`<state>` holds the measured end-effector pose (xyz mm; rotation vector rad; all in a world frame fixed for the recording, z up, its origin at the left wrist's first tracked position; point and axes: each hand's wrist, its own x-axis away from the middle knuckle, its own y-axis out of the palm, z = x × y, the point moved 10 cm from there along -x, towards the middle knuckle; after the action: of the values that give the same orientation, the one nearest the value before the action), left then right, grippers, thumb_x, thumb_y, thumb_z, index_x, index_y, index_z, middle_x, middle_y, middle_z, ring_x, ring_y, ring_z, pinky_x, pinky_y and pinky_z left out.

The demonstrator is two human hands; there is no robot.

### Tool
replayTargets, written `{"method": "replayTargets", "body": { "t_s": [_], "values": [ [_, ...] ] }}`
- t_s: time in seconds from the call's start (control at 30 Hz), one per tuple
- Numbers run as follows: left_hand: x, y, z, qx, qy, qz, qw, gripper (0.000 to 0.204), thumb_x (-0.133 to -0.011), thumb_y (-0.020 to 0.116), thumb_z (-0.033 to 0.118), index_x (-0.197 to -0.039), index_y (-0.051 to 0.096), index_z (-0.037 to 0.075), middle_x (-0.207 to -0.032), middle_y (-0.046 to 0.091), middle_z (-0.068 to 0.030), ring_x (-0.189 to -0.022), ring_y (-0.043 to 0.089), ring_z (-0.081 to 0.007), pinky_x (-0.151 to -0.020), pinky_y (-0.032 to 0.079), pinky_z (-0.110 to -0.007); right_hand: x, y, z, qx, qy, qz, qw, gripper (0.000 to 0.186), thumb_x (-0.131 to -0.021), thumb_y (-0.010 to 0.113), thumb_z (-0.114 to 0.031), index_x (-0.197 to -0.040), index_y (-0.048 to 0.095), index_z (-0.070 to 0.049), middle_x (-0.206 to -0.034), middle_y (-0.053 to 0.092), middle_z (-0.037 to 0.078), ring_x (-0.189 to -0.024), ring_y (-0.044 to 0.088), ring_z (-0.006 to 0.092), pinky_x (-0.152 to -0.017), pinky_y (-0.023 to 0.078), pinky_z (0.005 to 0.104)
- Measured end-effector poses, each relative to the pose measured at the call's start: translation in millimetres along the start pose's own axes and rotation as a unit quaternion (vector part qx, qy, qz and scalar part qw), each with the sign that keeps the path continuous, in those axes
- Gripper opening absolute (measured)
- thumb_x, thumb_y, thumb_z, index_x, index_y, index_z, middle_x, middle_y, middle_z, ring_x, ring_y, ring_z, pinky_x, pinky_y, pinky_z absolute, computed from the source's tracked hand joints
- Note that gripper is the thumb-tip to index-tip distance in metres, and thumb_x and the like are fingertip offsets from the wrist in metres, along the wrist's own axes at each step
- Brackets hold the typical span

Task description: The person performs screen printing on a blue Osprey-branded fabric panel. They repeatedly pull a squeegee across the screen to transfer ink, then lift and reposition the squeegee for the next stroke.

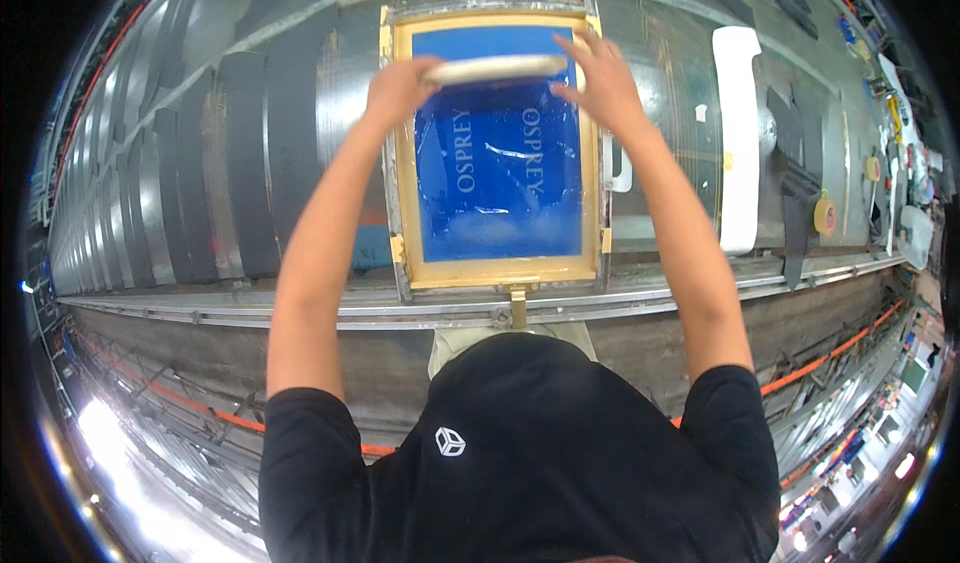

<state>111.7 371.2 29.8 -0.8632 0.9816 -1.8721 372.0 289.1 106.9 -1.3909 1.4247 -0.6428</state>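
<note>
A screen printing frame (pixel 590 203) with yellow-taped edges lies flat in front of me, and its mesh (pixel 500 228) is blue with pale lettering. Across the far part of the mesh runs a pale, bar-shaped squeegee (pixel 498 69), roughly level from left to right. My left hand (pixel 402 88) is closed around the squeegee's left end. At the other end, my right hand (pixel 607 83) has its fingers spread, close to the squeegee's tip and over the frame's right edge. Whether those fingertips touch the squeegee or the mesh, I cannot tell.
Several dark grey fabric pieces (pixel 250 153) lie on the long table to the left. A long white board (pixel 738 143) lies to the right, then dark fabric scraps (pixel 795 153) and a yellow tape roll (pixel 825 215). A metal rail (pixel 300 308) lines the near table edge.
</note>
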Motion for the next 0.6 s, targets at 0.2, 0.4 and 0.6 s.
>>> {"method": "replayTargets", "body": {
  "t_s": [0.2, 0.4, 0.6],
  "values": [
    [-73, 3, 8, -0.013, 0.083, 0.020, 0.996, 0.040, -0.083, 0.077, 0.036, -0.121, 0.073, 0.024, -0.111, 0.074, -0.0090, -0.104, 0.070, -0.0319, -0.089, 0.055, -0.043, -73, 85, 70, 0.021, 0.077, -0.162, 0.984, 0.042, -0.077, 0.082, -0.033, -0.112, 0.076, -0.011, -0.105, 0.073, 0.016, -0.103, 0.070, 0.0333, -0.092, 0.055, 0.0433],
    [-52, 24, 9, -0.066, 0.035, 0.041, 0.996, 0.038, -0.082, 0.076, 0.045, -0.115, 0.076, 0.025, -0.103, 0.076, -0.0061, -0.099, 0.070, -0.0309, -0.086, 0.055, -0.044, -33, 101, 66, 0.021, 0.078, -0.108, 0.991, 0.031, -0.079, 0.082, -0.030, -0.104, 0.078, -0.012, -0.097, 0.074, 0.014, -0.097, 0.069, 0.0335, -0.087, 0.055, 0.0448],
    [73, 54, 24, -0.078, 0.002, -0.005, 0.997, 0.034, -0.079, 0.080, 0.024, -0.112, 0.077, 0.027, -0.111, 0.074, -0.0029, -0.102, 0.070, -0.0284, -0.087, 0.056, -0.040, 79, 78, -12, 0.046, 0.075, -0.156, 0.984, 0.034, -0.073, 0.081, -0.010, -0.106, 0.076, -0.009, -0.098, 0.070, 0.011, -0.102, 0.062, 0.0311, -0.089, 0.053, 0.0421]
  ]
}}
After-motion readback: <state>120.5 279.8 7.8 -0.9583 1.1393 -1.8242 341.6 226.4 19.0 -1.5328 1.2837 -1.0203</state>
